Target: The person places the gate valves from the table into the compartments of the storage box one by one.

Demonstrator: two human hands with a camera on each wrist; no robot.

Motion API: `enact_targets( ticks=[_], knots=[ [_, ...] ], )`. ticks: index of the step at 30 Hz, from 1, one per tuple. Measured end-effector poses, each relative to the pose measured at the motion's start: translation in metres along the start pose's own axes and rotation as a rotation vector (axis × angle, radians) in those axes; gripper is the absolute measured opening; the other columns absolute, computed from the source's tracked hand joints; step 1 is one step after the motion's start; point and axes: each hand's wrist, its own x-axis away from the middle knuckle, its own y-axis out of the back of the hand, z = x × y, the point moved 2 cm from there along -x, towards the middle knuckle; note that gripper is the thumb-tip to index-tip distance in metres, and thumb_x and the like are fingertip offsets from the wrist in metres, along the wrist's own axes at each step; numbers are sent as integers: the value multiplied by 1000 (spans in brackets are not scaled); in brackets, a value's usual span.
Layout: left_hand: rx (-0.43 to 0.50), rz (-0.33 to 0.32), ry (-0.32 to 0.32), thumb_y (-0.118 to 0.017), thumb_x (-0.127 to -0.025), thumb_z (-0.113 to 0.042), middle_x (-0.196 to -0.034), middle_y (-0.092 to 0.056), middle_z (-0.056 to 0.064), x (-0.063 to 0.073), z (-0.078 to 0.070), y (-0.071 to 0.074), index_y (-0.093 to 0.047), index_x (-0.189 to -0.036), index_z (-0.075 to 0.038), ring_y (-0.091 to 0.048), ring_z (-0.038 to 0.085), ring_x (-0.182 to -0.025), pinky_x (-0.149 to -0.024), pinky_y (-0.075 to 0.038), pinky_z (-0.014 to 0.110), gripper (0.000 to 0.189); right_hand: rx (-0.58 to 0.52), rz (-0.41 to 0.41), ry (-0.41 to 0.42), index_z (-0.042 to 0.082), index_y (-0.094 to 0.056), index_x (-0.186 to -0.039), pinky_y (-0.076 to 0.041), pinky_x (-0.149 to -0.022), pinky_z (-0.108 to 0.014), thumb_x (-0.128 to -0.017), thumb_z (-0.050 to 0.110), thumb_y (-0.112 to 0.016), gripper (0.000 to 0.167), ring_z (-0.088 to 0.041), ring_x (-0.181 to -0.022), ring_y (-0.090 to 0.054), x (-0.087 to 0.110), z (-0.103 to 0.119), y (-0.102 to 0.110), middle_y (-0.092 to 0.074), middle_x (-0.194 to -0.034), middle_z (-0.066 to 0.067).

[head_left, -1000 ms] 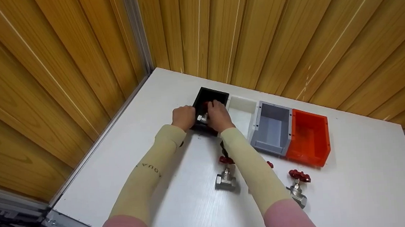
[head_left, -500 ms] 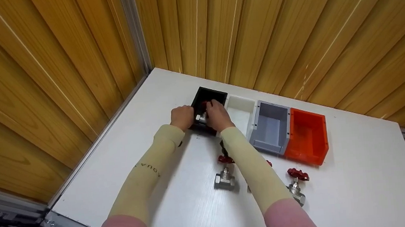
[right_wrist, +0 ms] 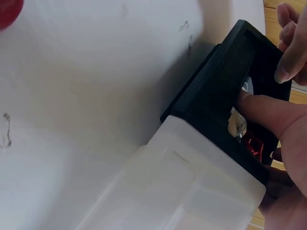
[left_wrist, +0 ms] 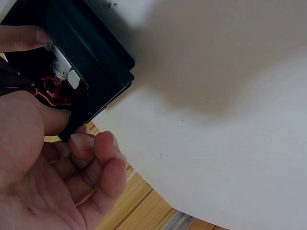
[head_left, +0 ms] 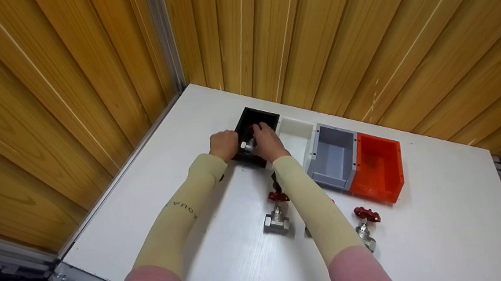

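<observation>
A: Right hand [head_left: 267,142], state?
B: Holding a valve [head_left: 246,145] between thumb and fingers, down inside the black bin [head_left: 261,114]; the red wheel lies toward the bin's back.
A: Left hand [head_left: 224,145]?
B: Pinching that bin's left wall, thumb inside, fingers curled outside.
A: Surroundings?
B: White bin [head_left: 297,128], grey bin [head_left: 334,152], orange bin [head_left: 373,165], side by side rightward. Nearer the person on the surface [head_left: 226,234]: second valve [head_left: 277,222], third valve [head_left: 365,236] farther right.

The valve [left_wrist: 61,67] is silver (its handwheel [left_wrist: 56,91] red), the bin [left_wrist: 96,57] round it black.
</observation>
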Motion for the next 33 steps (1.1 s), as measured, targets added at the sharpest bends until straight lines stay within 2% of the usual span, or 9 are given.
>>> enact_targets(
  ticks=[5,14,22,28,33],
  knots=[
    [0,20,0,-52,-95,-8,-95,-73,16,-2,1,-1,-72,-97,-1,-71,31,-86,-70,-58,46,22,-67,28,-37,0,-40,-141,-37,-111,-43,-79,13,-78,74,-37,-135,-42,1,0,2,-39,-145,-26],
    [8,-9,-11,-51,-94,-6,-93,-73,16,-2,2,-3,-72,-94,0,-71,32,-84,-68,-57,47,22,-139,26,-60,3,-34,-146,-37,-111,-42,-83,15,-74,75,-35,-138,-38,4,-1,4,-36,-149,-22],
    [10,-74,-11,-55,-92,-5,-87,-73,17,2,1,0,-72,-89,1,-71,33,-79,-65,-57,47,18,-217,-9,-62,2,-33,-147,-39,-110,-40,-82,18,-76,79,-33,-136,-41,6,-2,5,-38,-148,-21],
    [11,-74,-12,-54,-92,-5,-87,-73,17,2,0,1,-72,-89,1,-71,32,-80,-65,-57,47,19,-251,-24,-79,4,-33,-147,-37,-112,-41,-82,18,-76,79,-32,-138,-39,9,-2,6,-37,-148,-19],
    [15,-42,-10,-53,-93,-6,-91,-73,17,0,2,1,-72,-93,1,-70,33,-83,-67,-57,47,20,-274,-23,-104,4,-30,-149,-35,-113,-39,-83,22,-76,82,-30,-140,-37,11,1,7,-36,-151,-17]
  ],
)
